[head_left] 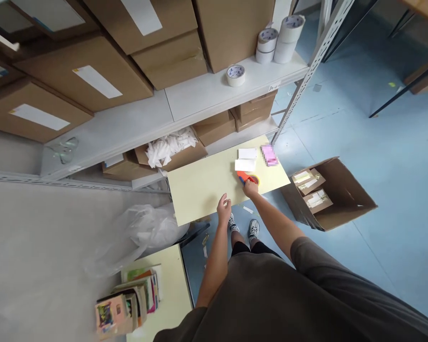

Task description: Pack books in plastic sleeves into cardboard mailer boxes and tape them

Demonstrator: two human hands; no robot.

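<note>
My right hand (250, 188) grips an orange tape dispenser (241, 176) with a yellow-edged roll, low over the pale yellow table (199, 183). My left hand (223, 209) hovers at the table's near edge, holding nothing, its fingers loosely bent and apart. Just beyond the dispenser lies a white rectangular piece (245, 165), with a second white piece (247, 153) behind it. To their right is a pink item (269, 155), blurred by pixels, near the table's right end.
An open cardboard box (349, 190) with small packed parcels (317, 201) stands on the floor at right. Behind the table, a metal shelf (203, 97) holds cartons and tape rolls (236, 76). A plastic bag (146, 228) and stacked books (128, 304) are at left.
</note>
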